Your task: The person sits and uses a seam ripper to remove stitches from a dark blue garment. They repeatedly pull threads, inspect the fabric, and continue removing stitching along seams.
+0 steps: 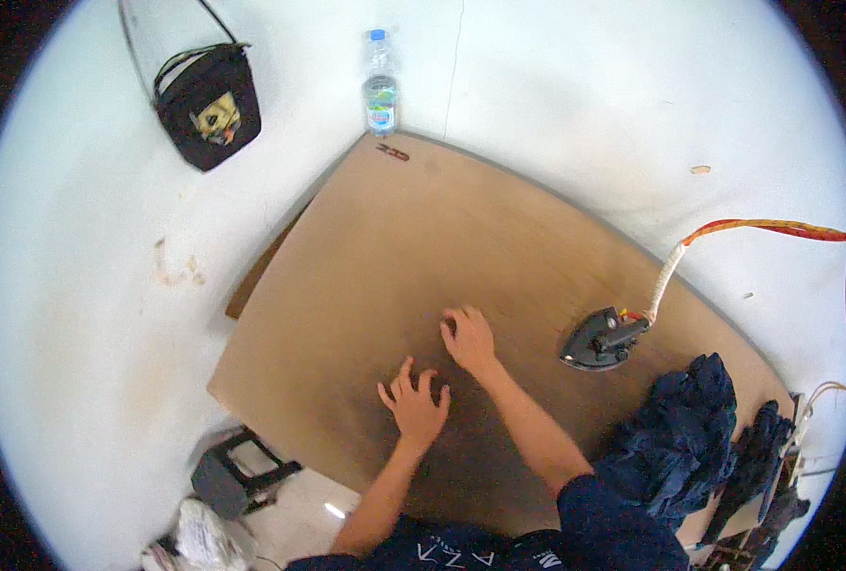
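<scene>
Left hand (417,407): I hold it palm down at the near part of the board, fingers spread and curved; it grips nothing.
Right hand (470,341): slightly farther and to the right, I keep it partly open, fingers bent and thumb apart, with nothing in it. For my 2 hands, I cannot tell whether the fingertips touch the surface.
Brown board (375,257): it lies beneath my 2 hands and reaches to the far wall corner.
Iron (599,341): 1 dark iron sits on the board, right of my right hand and apart from it.
Cable (766,226): white-wrapped near the iron, then orange, it runs right.
Dark blue cloth (680,433): it lies crumpled at the near right, nearer me than the iron.
Bottle (379,90): 1 clear, blue-capped bottle stands at the far corner.
Black bag (213,109): it hangs at the far left.
</scene>
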`<move>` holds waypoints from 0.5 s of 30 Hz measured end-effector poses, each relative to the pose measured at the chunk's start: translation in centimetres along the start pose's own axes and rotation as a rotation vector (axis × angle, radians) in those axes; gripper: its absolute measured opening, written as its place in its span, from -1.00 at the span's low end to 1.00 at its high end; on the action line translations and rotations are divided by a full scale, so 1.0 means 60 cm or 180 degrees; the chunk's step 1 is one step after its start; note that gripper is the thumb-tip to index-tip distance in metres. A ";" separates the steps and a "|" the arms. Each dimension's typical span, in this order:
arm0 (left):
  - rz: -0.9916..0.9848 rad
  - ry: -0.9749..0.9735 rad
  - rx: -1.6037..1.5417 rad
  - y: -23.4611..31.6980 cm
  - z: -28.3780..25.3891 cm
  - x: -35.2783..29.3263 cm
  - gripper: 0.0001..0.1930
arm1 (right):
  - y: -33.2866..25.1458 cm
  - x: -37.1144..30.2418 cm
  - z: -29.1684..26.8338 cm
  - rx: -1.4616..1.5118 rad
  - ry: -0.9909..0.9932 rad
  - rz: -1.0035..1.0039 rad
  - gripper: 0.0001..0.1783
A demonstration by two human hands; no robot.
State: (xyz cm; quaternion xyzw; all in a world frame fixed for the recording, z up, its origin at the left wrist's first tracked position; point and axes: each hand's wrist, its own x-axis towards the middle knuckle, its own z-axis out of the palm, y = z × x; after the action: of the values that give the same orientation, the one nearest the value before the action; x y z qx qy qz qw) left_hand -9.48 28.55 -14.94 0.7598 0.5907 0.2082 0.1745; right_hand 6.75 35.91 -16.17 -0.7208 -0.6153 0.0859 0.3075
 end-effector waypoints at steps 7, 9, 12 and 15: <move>0.0066 0.0031 -0.0074 -0.018 0.046 0.041 -0.76 | 0.064 0.471 0.203 -0.1516 0.0752 -0.0802 -0.54; 0.0017 0.0027 0.0048 -0.028 0.047 0.043 -0.77 | 0.043 0.576 0.211 -0.1160 0.0401 -0.0814 -0.45; 0.0051 0.0000 0.0263 -0.031 0.049 0.033 -0.77 | 0.049 0.602 0.221 -0.1519 0.0037 -0.0809 -0.46; 0.0072 0.0035 0.0205 -0.025 0.050 0.036 -0.77 | 0.052 0.526 0.215 -0.1392 0.0466 -0.1105 -0.55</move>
State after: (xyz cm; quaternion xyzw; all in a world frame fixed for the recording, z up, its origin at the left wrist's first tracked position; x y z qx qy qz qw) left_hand -8.67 30.96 -18.02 0.7705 0.5894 0.1953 0.1443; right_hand 10.06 69.77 -20.13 -0.6581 -0.7095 -0.1550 0.1985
